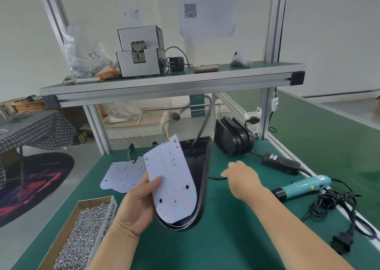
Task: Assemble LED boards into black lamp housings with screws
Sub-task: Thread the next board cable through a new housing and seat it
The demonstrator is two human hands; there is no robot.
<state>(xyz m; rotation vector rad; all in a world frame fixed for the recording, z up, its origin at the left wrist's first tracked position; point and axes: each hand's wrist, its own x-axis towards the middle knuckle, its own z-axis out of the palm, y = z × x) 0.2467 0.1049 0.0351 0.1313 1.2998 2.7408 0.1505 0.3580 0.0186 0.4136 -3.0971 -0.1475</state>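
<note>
Seemingly seating step: holding LED board [172,179] tilted over black housing [204,167] on worktop [236,228], left grip [137,204] clamped on its edge, right grip [240,175] apart, empty, nearby; next probably lowering flat, holes aligned

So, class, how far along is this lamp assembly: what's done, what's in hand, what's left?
Done: one housing lies open, ready. In hand: the left hand holds an LED board tilted over it, not yet seated; the blurred right hand hovers beside. Left: seating the board and screwing it down. The screwdriver lies untouched, and the screws sit in their box. A second board and stacked housings wait.
</note>
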